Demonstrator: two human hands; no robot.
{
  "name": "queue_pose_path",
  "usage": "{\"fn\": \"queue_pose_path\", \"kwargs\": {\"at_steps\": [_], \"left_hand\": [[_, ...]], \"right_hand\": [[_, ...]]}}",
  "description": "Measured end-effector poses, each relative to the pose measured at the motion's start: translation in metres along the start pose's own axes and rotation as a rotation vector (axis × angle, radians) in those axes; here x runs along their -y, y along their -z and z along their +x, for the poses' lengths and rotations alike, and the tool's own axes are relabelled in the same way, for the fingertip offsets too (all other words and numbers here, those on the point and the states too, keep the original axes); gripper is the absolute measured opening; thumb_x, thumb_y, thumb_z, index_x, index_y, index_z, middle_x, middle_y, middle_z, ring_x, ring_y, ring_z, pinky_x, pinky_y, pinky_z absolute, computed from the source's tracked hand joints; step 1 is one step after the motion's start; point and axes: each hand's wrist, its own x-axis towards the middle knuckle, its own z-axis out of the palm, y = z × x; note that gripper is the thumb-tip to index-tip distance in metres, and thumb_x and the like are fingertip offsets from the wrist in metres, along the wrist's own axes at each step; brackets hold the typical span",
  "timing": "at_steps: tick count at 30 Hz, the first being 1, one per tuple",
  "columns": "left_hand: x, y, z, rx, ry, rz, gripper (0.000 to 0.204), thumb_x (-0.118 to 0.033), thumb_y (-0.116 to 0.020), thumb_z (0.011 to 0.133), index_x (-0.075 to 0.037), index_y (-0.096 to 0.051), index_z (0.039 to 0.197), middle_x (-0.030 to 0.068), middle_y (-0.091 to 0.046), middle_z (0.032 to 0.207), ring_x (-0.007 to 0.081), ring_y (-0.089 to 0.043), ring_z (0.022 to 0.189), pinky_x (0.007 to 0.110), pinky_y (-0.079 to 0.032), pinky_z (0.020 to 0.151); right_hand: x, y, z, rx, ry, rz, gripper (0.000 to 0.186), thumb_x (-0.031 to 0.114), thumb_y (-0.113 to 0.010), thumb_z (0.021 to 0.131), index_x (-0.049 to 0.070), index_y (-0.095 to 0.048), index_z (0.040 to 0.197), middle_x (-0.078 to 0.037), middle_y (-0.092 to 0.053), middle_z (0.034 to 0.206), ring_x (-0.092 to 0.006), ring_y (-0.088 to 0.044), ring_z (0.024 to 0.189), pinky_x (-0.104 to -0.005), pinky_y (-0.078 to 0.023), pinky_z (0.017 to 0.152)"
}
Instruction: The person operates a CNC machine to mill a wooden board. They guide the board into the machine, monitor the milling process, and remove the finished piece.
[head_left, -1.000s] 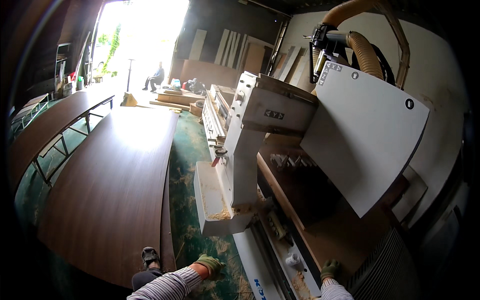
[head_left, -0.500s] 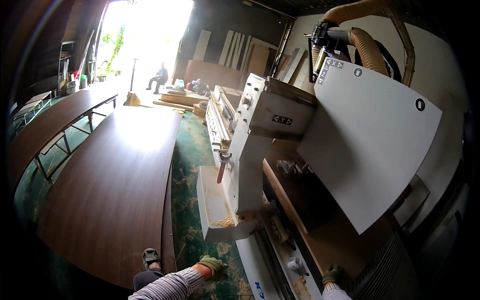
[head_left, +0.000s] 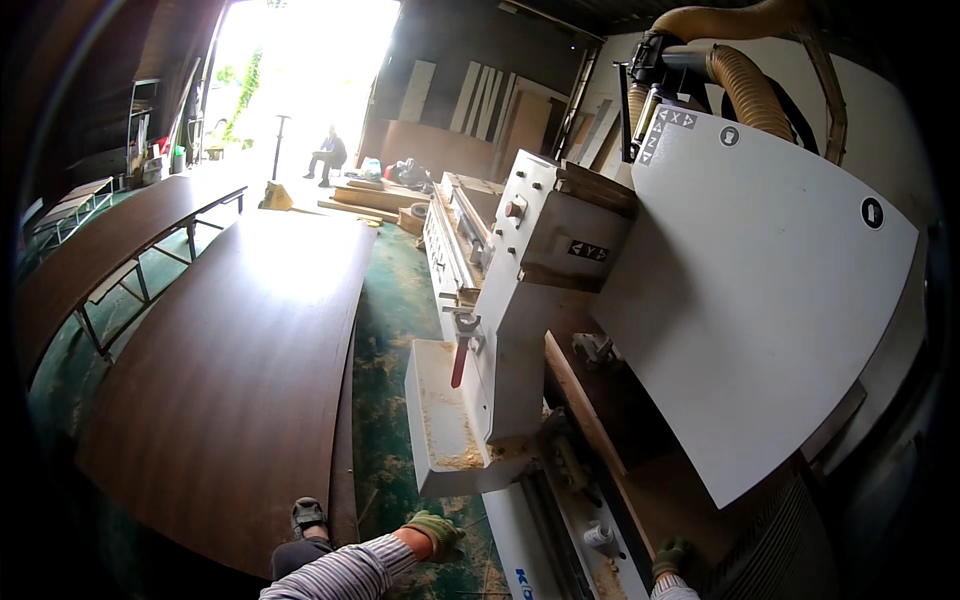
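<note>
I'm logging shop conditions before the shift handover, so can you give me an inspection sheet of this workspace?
Surface: green floor, strewn with sawdust.
Job's things: white woodworking machine with large white guard panel; brown board on its bed; sawdust on the white tray.
Clutter: long dark brown panels on stands; boards leaning on the far wall.
Hands: gloved left hand above the floor beside the machine base; gloved right hand at the machine bed; grip cannot be told.
Cables: tan dust hose overhead.
Surroundings: bright open doorway, a person seated there.

Black label (head_left: pixel 588 250) (small, rectangular) on machine housing (head_left: pixel 560 290).
</note>
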Motion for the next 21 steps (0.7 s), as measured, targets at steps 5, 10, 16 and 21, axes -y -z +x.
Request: {"fn": "queue_pose_path", "kwargs": {"at_steps": [5, 10, 16, 21], "left_hand": [[0.006, -0.004, -0.003, 0.006, 0.036, -0.022, 0.067, -0.059, -0.046, 0.093, -0.018, -0.047, 0.147, 0.0133, -0.060, 0.135, 0.0334, -0.057, 0.125, 0.049, -0.040, 0.104], [0.007, -0.005, -0.001, -0.010, 0.018, -0.039, 0.066, -0.058, -0.048, 0.093, -0.018, -0.048, 0.146, 0.0138, -0.060, 0.135, 0.0335, -0.056, 0.126, 0.050, -0.040, 0.104], [0.005, -0.013, -0.004, -0.041, 0.022, -0.046, 0.064, -0.056, -0.052, 0.092, -0.018, -0.050, 0.143, 0.0140, -0.062, 0.133, 0.0337, -0.058, 0.123, 0.050, -0.042, 0.102], [0.000, -0.014, 0.001, -0.041, -0.019, -0.023, 0.065, -0.055, -0.056, 0.090, -0.019, -0.051, 0.143, 0.0126, -0.061, 0.135, 0.0323, -0.058, 0.125, 0.049, -0.043, 0.103]], "right_hand": [[0.021, -0.007, -0.002, 0.023, -0.040, -0.047, 0.025, 0.007, -0.059, 0.090, -0.003, -0.056, 0.113, -0.029, -0.052, 0.124, -0.0407, -0.054, 0.112, -0.0469, -0.045, 0.096], [0.008, -0.004, -0.002, -0.020, 0.093, -0.229, 0.019, 0.009, -0.060, 0.089, -0.003, -0.056, 0.104, -0.031, -0.053, 0.118, -0.0430, -0.055, 0.109, -0.0490, -0.046, 0.093], [0.038, 0.014, -0.005, 0.109, 0.049, -0.409, 0.022, 0.016, -0.058, 0.091, -0.004, -0.057, 0.100, -0.031, -0.057, 0.106, -0.0442, -0.057, 0.100, -0.0491, -0.046, 0.086], [-0.008, 0.006, -0.001, -0.091, 0.122, -0.314, 0.023, 0.017, -0.057, 0.092, -0.003, -0.059, 0.103, -0.029, -0.058, 0.112, -0.0398, -0.058, 0.099, -0.0503, -0.048, 0.085]]}}
